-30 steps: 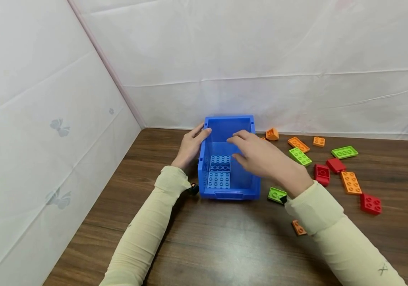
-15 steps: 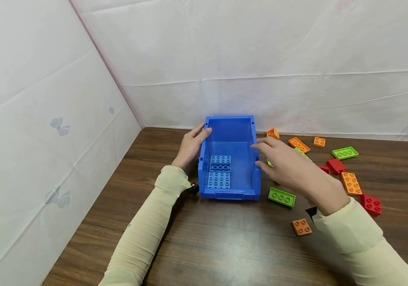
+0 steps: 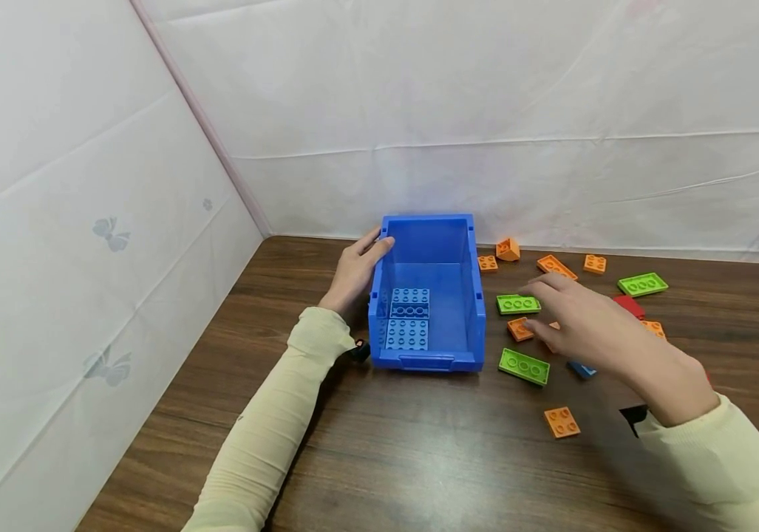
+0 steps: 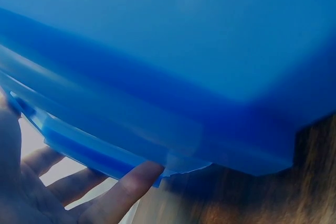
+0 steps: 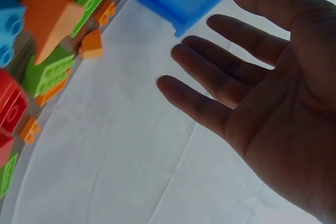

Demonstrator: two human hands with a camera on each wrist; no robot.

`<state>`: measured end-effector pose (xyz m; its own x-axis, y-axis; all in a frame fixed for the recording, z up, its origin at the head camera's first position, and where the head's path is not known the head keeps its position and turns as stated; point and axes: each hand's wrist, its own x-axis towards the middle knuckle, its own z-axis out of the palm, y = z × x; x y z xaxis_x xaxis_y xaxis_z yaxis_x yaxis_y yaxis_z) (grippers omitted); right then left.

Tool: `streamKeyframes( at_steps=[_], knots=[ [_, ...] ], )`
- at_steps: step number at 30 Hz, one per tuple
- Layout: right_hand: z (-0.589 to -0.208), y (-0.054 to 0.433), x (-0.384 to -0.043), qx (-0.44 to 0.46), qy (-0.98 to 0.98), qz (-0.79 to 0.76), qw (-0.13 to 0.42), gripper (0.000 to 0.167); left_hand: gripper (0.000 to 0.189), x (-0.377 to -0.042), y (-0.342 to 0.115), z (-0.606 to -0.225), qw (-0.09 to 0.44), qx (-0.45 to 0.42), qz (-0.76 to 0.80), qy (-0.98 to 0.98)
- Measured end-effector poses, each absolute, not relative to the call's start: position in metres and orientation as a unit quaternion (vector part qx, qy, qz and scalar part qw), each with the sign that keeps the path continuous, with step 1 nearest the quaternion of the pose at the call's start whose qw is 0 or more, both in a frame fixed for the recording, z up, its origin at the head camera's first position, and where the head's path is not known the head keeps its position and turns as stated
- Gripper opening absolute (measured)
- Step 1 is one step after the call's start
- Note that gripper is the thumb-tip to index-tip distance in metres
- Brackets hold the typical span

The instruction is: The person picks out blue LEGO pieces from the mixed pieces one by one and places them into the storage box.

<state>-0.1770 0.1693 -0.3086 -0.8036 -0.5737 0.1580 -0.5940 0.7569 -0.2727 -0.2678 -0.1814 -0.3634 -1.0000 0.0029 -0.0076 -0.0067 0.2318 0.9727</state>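
Note:
A blue plastic storage bin (image 3: 427, 363) stands upright on the table, with light-blue building bricks (image 3: 409, 335) lying along its left side inside. My left hand (image 3: 355, 275) grips the bin's left wall near the back, thumb over the rim and fingers outside; the left wrist view shows this rim between thumb (image 4: 137, 179) and fingers. Over the scattered bricks to the right hovers my right hand (image 3: 581, 321), fingers spread and holding nothing. Below its fingertips lie a green brick (image 3: 518, 304) and an orange brick (image 3: 520, 329); the hand partly hides a blue brick (image 3: 581, 369).
More loose bricks lie right of the bin: a green brick (image 3: 524, 367), an orange brick (image 3: 562, 423) nearer the front, and a green brick (image 3: 642, 284) farther right. Behind the brown table (image 3: 419, 451) hangs a white cloth (image 3: 519, 111), with another at the left.
My right hand has moved from over the bin to the right and nearer, above the loose bricks. The left hand and the bin stay in place.

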Motion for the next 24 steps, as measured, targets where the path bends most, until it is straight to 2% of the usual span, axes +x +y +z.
streamKeyframes(
  at_steps=[9, 15, 24],
  knots=[
    [-0.315, 0.197, -0.176, 0.228, -0.964, 0.129, -0.038, 0.035, 0.073, -0.266, -0.181, -0.363, 0.009, 0.001, 0.618, 0.786],
    [-0.32, 0.213, -0.183, 0.222, -0.965, 0.108, -0.086, 0.025, 0.071, -0.267, -0.18, -0.363, 0.008, -0.002, 0.619, 0.785],
    [-0.327, 0.22, -0.19, 0.215, -0.959, 0.111, -0.151, 0.024, 0.072, -0.267, -0.18, -0.362, 0.009, 0.003, 0.622, 0.783]
  ],
)
